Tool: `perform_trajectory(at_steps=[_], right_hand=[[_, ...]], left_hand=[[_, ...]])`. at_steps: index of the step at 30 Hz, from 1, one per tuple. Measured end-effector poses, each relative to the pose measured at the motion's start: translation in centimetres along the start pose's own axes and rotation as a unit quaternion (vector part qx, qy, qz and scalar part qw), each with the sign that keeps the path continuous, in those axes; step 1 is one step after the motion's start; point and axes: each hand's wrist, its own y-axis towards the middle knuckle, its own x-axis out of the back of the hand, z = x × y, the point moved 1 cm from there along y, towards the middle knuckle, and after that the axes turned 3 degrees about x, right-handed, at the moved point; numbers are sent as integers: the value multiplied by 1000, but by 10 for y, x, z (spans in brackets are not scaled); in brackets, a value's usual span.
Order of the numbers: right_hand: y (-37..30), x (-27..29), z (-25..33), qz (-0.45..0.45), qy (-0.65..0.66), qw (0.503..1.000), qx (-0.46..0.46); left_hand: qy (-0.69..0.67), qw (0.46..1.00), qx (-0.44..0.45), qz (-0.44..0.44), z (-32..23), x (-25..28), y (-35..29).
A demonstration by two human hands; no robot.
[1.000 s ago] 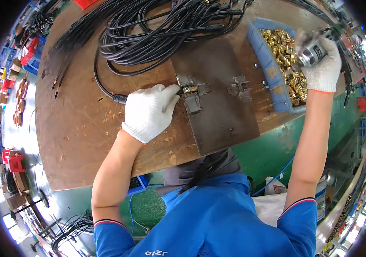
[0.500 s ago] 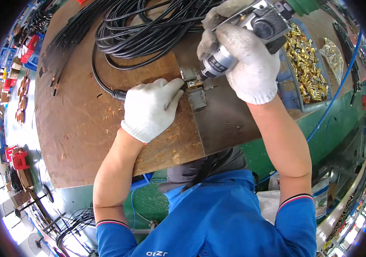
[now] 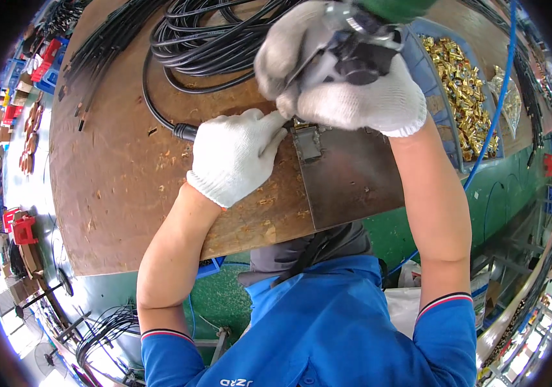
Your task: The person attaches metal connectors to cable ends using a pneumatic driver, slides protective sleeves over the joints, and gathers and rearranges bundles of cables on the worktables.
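My left hand (image 3: 234, 153), in a white knit glove, lies on the wooden table with its fingers closed on the end of a black cable (image 3: 184, 131). The fingertips reach a small metal fixture (image 3: 308, 142), and the gripped cable end is hidden. My gloved right hand (image 3: 366, 100) is wrapped round a power screwdriver (image 3: 361, 59) with a green body and dark, silvery front parts. It is held over the fixture and blurred by motion. Its tip is hidden behind the hand, so I cannot tell whether it touches anything.
A large coil of black cable (image 3: 218, 45) lies at the back of the wooden table (image 3: 127, 213). Cut black cables (image 3: 105, 58) are bunched at back left. On the right, a blue-grey bin (image 3: 427, 77) holds many brass fittings (image 3: 460, 97). A blue hose (image 3: 498, 113) hangs beside it.
The screwdriver and my right hand have swung left and tilted over the fixture, covering the brass piece seen there before. My left hand keeps its grip on the cable.
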Motion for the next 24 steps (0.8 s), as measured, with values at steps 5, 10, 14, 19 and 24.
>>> perform_trajectory(at_steps=[5, 10, 14, 19, 24], right_hand=[[17, -4, 13, 68, -312, 922, 218], [-16, -42, 1, -281, 247, 922, -105], [-14, -44, -1, -224, -69, 966, -111], [-14, -38, -3, -241, -84, 964, -69], [-12, -38, -1, -271, -99, 956, -45]], left_hand=[[17, 1000, 8, 13, 0, 4, -4], [3, 1000, -10, -13, 2, -4, -1], [10, 1000, -16, -11, 6, -1, -4], [-19, 1000, -9, -12, 5, -2, -2], [-28, 1000, -5, -10, 5, -9, -1]])
